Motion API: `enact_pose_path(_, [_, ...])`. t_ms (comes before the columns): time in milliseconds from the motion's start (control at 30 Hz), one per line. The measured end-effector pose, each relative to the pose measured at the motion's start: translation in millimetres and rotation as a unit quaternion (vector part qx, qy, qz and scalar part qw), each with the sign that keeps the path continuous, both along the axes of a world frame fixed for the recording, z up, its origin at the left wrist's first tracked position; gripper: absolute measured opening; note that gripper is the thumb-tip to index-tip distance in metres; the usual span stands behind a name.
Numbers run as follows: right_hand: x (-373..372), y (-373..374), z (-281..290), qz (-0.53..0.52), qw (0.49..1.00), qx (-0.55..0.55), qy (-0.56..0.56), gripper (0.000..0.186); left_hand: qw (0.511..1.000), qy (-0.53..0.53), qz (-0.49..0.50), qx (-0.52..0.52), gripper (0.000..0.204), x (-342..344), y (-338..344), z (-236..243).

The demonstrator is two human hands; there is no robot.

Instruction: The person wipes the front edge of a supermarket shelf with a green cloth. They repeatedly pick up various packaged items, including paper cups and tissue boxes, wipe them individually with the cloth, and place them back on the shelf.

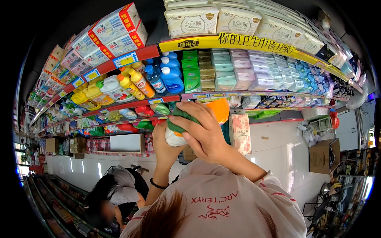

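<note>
A white, rounded container, probably a bottle, (174,139) with a bit of orange on it is held up in front of my chest. My left hand (162,144) grips it from the left side, its fingertips mostly hidden behind it. Folded over the container's upper part is a dark green cloth (181,119). Fingers of my right hand (206,133) curl over this cloth and press it against the container. Just past the right hand an orange piece (219,111) sticks out; whether it belongs to the same container I cannot tell.
Ahead, shelves carry detergent bottles (137,84), tissue packs (192,20) and boxed packs (115,31). A tall floral box (240,134) stands right of my hands. An open carton (324,156) is on the floor at right. Another person (119,186) bends low at lower left.
</note>
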State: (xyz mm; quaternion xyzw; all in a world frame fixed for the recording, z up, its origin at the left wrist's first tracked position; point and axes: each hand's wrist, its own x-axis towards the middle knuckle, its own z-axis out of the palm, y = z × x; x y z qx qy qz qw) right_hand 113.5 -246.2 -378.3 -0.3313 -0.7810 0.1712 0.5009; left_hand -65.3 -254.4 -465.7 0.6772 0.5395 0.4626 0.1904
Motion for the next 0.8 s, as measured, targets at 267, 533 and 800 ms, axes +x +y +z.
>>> enact_pose_path(267, [48.3, 21.4, -63.4, -0.199, 0.97, -0.121, -0.065, 0.025, 0.995, 0.096, -0.006, 0.001, 0.072, -12.2, -14.7, -5.6])
enact_pose_path(533, [66.8, 11.7, -116.3, -0.013, 0.83, -0.456, 0.321, 0.04, 0.968, -0.229, 0.011, -0.105, 0.075, -29.7, 1.4, -16.8])
enact_pose_path(800, [32.7, 10.3, -91.0, 0.044, 0.88, -0.415, 0.225, 0.064, 0.948, -0.245, -0.142, -0.143, 0.074, -10.7, -1.2, 6.1])
